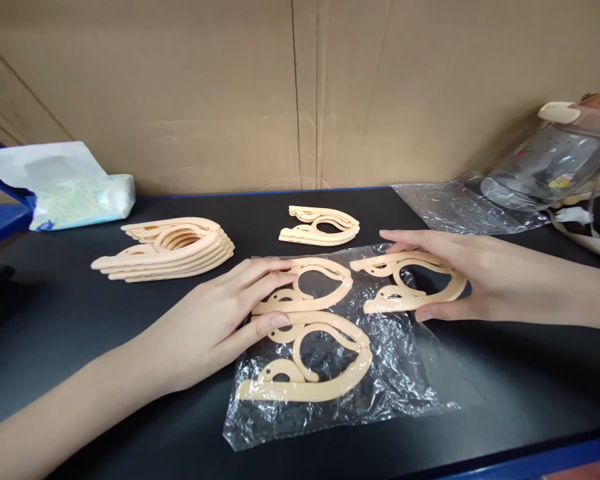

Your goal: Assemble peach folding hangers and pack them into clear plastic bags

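Note:
A clear plastic bag (400,380) lies in front of me with two cream folded travel hangers inside, an upper hanger (325,305) and a lower hanger (347,385). My left hand (225,310) rests on the bag's left side, fingers outstretched over the upper hanger and thumb on the lower one. My right hand (460,273) grips another folded hanger (455,290) between thumb and fingers, at the bag's upper right. Whether this hanger is inside the bag or on top of it, I cannot tell.
A stack of folded hangers (180,257) stands at the left, and a smaller stack (350,230) behind the bag. Tissue pack (90,200) sits far left. At the right are another plastic bag (445,207) and a clear bottle (545,163). Cardboard (205,100) walls the black table's (510,400) back.

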The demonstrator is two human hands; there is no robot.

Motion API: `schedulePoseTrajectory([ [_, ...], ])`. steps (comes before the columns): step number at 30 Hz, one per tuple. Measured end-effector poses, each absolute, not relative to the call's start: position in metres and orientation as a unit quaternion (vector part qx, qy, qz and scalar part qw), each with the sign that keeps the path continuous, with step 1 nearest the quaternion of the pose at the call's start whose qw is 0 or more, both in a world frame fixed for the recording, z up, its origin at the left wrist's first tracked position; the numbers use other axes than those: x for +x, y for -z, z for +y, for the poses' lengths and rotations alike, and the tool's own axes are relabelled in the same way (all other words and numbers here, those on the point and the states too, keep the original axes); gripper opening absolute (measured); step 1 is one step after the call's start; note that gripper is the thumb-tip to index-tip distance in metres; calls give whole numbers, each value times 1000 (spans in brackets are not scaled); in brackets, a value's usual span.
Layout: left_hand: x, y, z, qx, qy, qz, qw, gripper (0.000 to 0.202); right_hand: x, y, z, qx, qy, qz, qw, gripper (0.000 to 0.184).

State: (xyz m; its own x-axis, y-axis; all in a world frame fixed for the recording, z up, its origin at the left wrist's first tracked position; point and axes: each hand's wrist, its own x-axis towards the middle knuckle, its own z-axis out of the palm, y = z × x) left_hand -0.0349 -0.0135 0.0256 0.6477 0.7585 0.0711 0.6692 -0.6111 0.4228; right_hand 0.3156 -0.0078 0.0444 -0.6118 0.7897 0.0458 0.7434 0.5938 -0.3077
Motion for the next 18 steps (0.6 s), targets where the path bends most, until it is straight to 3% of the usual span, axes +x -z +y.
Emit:
schedulePoseTrajectory([
  [13, -35, -25, -14, 901, -110, 386, 166, 51, 301, -45, 7, -435, -152, -882, 103, 90],
  [18, -36, -25, -14, 889, -123, 402, 180, 54, 286, -26, 3, -437, -141, -874, 158, 94],
])
